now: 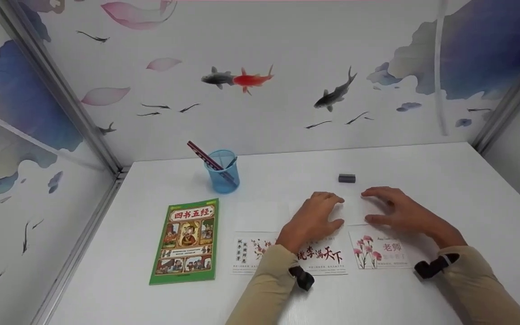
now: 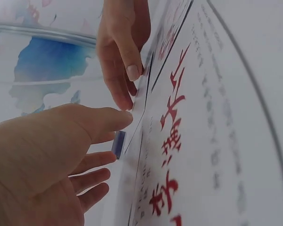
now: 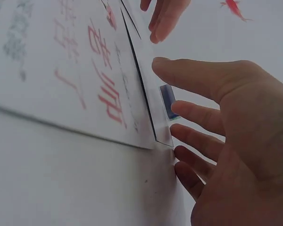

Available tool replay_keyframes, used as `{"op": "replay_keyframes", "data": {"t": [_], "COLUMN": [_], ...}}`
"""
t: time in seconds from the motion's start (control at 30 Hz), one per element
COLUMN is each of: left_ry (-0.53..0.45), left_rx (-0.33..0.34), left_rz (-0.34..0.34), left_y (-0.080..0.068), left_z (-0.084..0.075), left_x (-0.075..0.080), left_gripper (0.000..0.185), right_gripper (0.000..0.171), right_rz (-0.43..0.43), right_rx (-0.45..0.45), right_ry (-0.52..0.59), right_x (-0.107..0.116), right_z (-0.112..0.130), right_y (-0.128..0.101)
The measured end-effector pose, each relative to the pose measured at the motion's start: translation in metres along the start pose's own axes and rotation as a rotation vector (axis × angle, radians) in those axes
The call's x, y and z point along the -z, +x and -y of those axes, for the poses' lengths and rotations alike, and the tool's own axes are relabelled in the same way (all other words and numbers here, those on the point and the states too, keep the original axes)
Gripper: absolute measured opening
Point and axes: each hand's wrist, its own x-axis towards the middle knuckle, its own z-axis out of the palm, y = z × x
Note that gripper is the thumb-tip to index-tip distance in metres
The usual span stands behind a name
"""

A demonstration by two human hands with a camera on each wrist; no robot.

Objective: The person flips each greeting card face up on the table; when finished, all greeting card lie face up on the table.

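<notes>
My left hand (image 1: pixel 312 219) hovers over the back edge of the middle card (image 1: pixel 327 268), which bears red calligraphy. Its fingers are spread and relaxed, with nothing between them. To the right, my right hand (image 1: pixel 400 214) is held likewise, thumb and fingers apart, above the card with pink carnations (image 1: pixel 384 257). The fingertips of both hands face each other across a blank white card (image 1: pixel 355 212). In the right wrist view, the right fingertips (image 3: pixel 181 153) come right at the white surface. A third card with plum blossoms (image 1: pixel 246 253) lies at left, partly covered by my left arm.
A green-bordered comic-style book (image 1: pixel 185 243) lies on the left of the white table (image 1: pixel 106 289). Behind it stands a blue pen cup (image 1: pixel 223 178) with pencils leaning in it. A small dark block (image 1: pixel 346 178) lies beyond my hands. Printed wall panels (image 1: pixel 287 117) enclose the table.
</notes>
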Motion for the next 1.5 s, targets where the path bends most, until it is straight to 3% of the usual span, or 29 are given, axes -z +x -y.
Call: {"op": "replay_keyframes", "data": {"t": [0.23, 0.4, 0.57, 0.67, 0.77, 0.87, 0.97, 1.07, 1.13, 1.23, 1.37, 1.5], "left_ry": [0.037, 0.061, 0.067, 0.039, -0.133, -0.435, -0.73, -0.896, -0.962, -1.006, -0.994, -0.95], "left_rx": [0.01, -0.006, -0.007, -0.007, 0.01, 0.049, 0.082, 0.097, 0.102, 0.121, 0.139, 0.125], "left_rz": [0.008, -0.025, -0.072, -0.088, -0.081, -0.053, -0.037, -0.051, -0.064, -0.079, -0.054, -0.046], "left_y": [0.008, 0.01, 0.01, 0.009, 0.009, 0.009, 0.011, 0.011, 0.011, 0.01, 0.009, 0.01], "left_z": [-0.006, -0.008, -0.009, -0.01, -0.012, -0.014, -0.017, -0.019, -0.018, -0.014, -0.012, -0.013], "left_x": [-0.011, -0.011, -0.01, -0.009, -0.007, -0.004, 0.0, 0.005, 0.007, 0.008, 0.005, 0.0], "left_gripper": [0.052, 0.054, 0.049, 0.045, 0.043, 0.043, 0.049, 0.051, 0.044, 0.032, 0.032, 0.033], "right_gripper": [0.07, 0.071, 0.065, 0.065, 0.066, 0.062, 0.055, 0.051, 0.047, 0.041, 0.045, 0.053], "right_rz": [-0.017, -0.053, -0.185, -0.29, -0.383, -0.423, -0.384, -0.3, -0.257, -0.269, -0.342, -0.331], "right_rx": [0.007, 0.025, 0.08, 0.076, 0.073, 0.098, 0.158, 0.228, 0.255, 0.261, 0.244, 0.226], "right_ry": [-0.041, -0.018, -0.004, 0.069, 0.205, 0.303, 0.337, 0.348, 0.337, 0.272, 0.146, 0.086], "right_x": [-0.003, -0.002, -0.001, 0.002, 0.006, 0.007, 0.004, -0.002, -0.006, -0.009, -0.009, -0.008], "right_z": [-0.001, 0.003, 0.009, 0.016, 0.025, 0.036, 0.047, 0.055, 0.059, 0.06, 0.056, 0.049], "right_y": [-0.002, -0.001, 0.004, 0.004, 0.003, 0.002, 0.003, 0.006, 0.007, 0.008, 0.006, 0.005]}}
